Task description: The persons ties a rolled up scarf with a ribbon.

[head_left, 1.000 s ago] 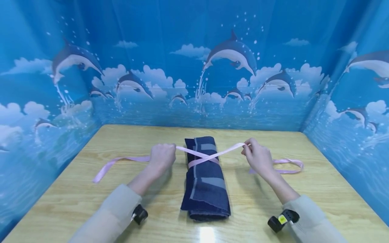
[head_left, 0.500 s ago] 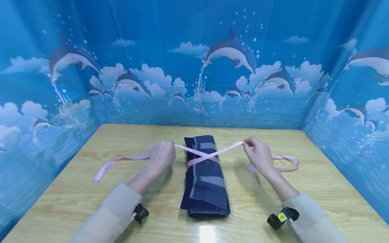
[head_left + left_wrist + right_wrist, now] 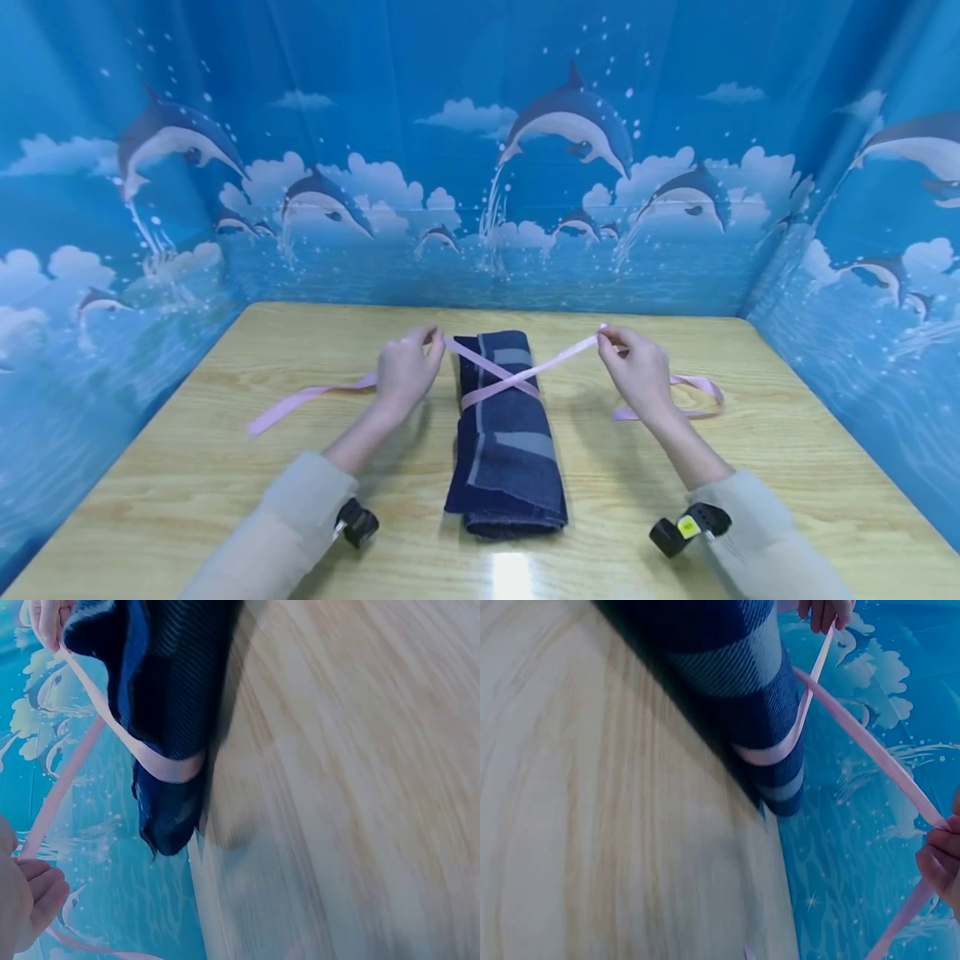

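A rolled dark blue cloth with grey stripes (image 3: 517, 475) lies lengthwise in mid-table. Round its far half runs a pink ribbon (image 3: 491, 389), whose two ends cross on top of the roll. To the left of the roll, my left hand (image 3: 405, 371) pinches one end between thumb and fingers. My right hand (image 3: 641, 367) pinches the other end on the right side. Both stretches of ribbon rise taut from the crossing to the fingers. In the left wrist view the band (image 3: 169, 766) hugs the roll's side; the right wrist view shows the same wrap (image 3: 769, 754).
A loose ribbon tail (image 3: 300, 402) trails over the wooden table (image 3: 187, 492) at the left, and another tail (image 3: 708, 396) bends in a loop at the right. A blue dolphin-printed curtain (image 3: 360, 267) encloses the table's back and sides.
Both hands have risen slightly, lifting the ribbon ends; the left hand has also shifted a little right and turned, showing its thumb. The left tail has been drawn inward. The roll stays put.
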